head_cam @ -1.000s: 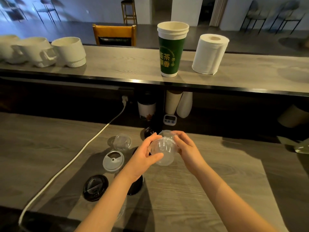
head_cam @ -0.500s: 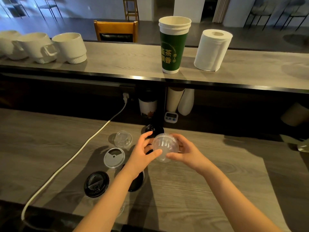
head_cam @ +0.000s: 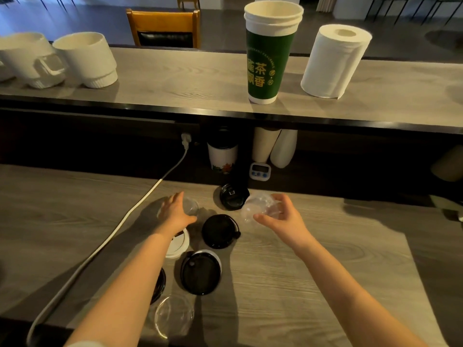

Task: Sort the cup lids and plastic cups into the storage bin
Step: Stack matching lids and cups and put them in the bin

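Lids (head_cam: 217, 230) on grey wood-grain counter (head_cam: 300, 284)

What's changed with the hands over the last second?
The left hand let go of the clear domed plastic lids and moved left onto the small clear dome lid on the counter. The right hand now holds the domed lids alone. The black lids haven't moved.

white lid (head_cam: 179, 244) half under forearm, leftmost mug (head_cam: 5, 68) cropped
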### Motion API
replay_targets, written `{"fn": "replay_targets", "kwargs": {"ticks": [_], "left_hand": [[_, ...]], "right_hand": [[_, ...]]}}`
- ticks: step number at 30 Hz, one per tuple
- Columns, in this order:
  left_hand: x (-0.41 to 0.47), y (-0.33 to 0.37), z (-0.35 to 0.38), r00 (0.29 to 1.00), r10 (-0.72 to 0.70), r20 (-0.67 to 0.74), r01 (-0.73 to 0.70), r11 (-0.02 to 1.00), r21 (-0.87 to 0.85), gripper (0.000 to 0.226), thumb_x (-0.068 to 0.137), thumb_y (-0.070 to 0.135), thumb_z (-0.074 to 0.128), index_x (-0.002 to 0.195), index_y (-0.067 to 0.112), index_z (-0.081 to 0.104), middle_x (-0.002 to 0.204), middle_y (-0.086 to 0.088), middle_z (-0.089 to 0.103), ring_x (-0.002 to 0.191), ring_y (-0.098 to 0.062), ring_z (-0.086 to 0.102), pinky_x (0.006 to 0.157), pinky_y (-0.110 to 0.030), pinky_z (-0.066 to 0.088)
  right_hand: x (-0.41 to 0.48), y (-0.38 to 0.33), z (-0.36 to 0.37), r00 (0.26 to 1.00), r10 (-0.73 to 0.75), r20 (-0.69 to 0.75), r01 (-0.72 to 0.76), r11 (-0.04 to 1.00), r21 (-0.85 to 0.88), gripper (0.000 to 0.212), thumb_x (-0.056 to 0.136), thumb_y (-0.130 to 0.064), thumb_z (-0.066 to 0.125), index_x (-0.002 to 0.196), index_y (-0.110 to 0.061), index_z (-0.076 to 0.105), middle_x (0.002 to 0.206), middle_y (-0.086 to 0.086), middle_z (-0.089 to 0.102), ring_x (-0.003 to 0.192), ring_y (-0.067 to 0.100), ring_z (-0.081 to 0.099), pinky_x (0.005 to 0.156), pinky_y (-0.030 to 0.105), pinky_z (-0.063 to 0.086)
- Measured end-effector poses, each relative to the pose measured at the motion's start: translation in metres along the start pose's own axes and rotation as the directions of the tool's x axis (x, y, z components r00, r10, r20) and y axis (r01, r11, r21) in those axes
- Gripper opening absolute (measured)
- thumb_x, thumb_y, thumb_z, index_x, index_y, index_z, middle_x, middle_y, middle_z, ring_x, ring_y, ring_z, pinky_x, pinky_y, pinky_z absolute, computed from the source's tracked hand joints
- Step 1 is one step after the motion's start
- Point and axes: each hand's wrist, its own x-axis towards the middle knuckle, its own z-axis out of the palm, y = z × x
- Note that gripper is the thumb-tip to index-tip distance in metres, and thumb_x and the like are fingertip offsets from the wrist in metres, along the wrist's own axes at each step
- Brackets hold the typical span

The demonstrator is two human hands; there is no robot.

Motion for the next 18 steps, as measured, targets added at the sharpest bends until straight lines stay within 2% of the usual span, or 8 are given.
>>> {"fn": "replay_targets", "kwargs": {"ticks": [3, 7, 9, 11, 13, 15, 18], "left_hand": [[0.008, -0.005, 0.009, 0.999, -0.025, 0.037, 0.026, 0.999, -0.04, 0.086, 0.081, 0.017, 0.07, 0.149, 0.02, 0.018, 0.153, -0.013, 0.021, 0.137, -0.036, 0.027, 0.108, -0.046, 0.033], [-0.001, 0.001, 0.002, 0.998, -0.027, -0.05, 0.02, 0.991, -0.135, 0.073, 0.081, 0.012, 0.069, 0.143, 0.018, 0.031, 0.142, -0.015, 0.035, 0.126, -0.036, 0.04, 0.096, -0.045, 0.043], [-0.012, 0.007, -0.006, 0.993, 0.013, -0.118, -0.039, 0.973, -0.226, 0.068, 0.078, 0.011, 0.072, 0.137, 0.017, 0.037, 0.137, -0.014, 0.039, 0.122, -0.036, 0.043, 0.09, -0.041, 0.044], [-0.029, 0.019, -0.014, 0.979, 0.082, -0.185, -0.145, 0.925, -0.353, 0.064, 0.075, 0.011, 0.075, 0.13, 0.017, 0.041, 0.132, -0.012, 0.041, 0.117, -0.033, 0.045, 0.085, -0.035, 0.043], [-0.049, 0.035, -0.023, 0.965, 0.13, -0.226, -0.223, 0.862, -0.455, 0.064, 0.072, 0.012, 0.078, 0.125, 0.019, 0.042, 0.13, -0.007, 0.042, 0.115, -0.026, 0.045, 0.084, -0.031, 0.041], [-0.072, 0.051, -0.027, 0.953, 0.208, -0.22, -0.296, 0.792, -0.534, 0.065, 0.072, 0.014, 0.079, 0.123, 0.024, 0.041, 0.129, 0.003, 0.042, 0.115, -0.016, 0.043, 0.088, -0.029, 0.04], [-0.101, 0.071, -0.025, 0.91, 0.381, -0.16, -0.388, 0.656, -0.647, 0.062, 0.071, 0.016, 0.08, 0.111, 0.041, 0.039, 0.133, 0.013, 0.042, 0.12, -0.008, 0.045, 0.099, -0.029, 0.043]], "right_hand": [[0.003, 0.003, 0.007, 1.0, 0.023, 0.004, -0.023, 1.0, 0.015, 0.063, 0.076, -0.028, 0.076, 0.127, -0.023, 0.04, 0.106, -0.002, 0.057, 0.096, 0.012, 0.058, 0.071, 0.02, 0.046], [0.005, 0.002, 0.013, 0.998, 0.053, -0.036, -0.051, 0.997, 0.065, 0.062, 0.076, -0.026, 0.076, 0.128, -0.023, 0.041, 0.104, -0.003, 0.054, 0.095, 0.01, 0.055, 0.07, 0.02, 0.044], [0.005, -0.001, 0.015, 0.996, 0.067, -0.051, -0.06, 0.991, 0.121, 0.062, 0.077, -0.023, 0.077, 0.128, -0.023, 0.042, 0.105, -0.005, 0.052, 0.098, 0.01, 0.053, 0.075, 0.021, 0.043], [0.004, -0.003, 0.014, 0.995, 0.072, -0.069, -0.06, 0.985, 0.161, 0.063, 0.076, -0.022, 0.077, 0.128, -0.022, 0.041, 0.104, -0.008, 0.05, 0.094, 0.006, 0.051, 0.078, 0.023, 0.041], [0.001, -0.006, 0.012, 0.994, 0.062, -0.094, -0.043, 0.981, 0.191, 0.066, 0.076, -0.023, 0.077, 0.131, -0.022, 0.039, 0.11, -0.006, 0.05, 0.093, 0.004, 0.05, 0.076, 0.02, 0.041], [-0.001, -0.008, 0.009, 0.991, 0.042, -0.126, -0.014, 0.977, 0.211, 0.068, 0.077, -0.024, 0.077, 0.132, -0.022, 0.038, 0.114, -0.006, 0.05, 0.093, 0.002, 0.051, 0.071, 0.015, 0.041], [-0.006, -0.012, 0.004, 0.982, 0.018, -0.186, 0.03, 0.968, 0.249, 0.068, 0.077, -0.024, 0.076, 0.133, -0.019, 0.038, 0.104, -0.015, 0.05, 0.09, -0.001, 0.051, 0.07, 0.014, 0.042]]}}
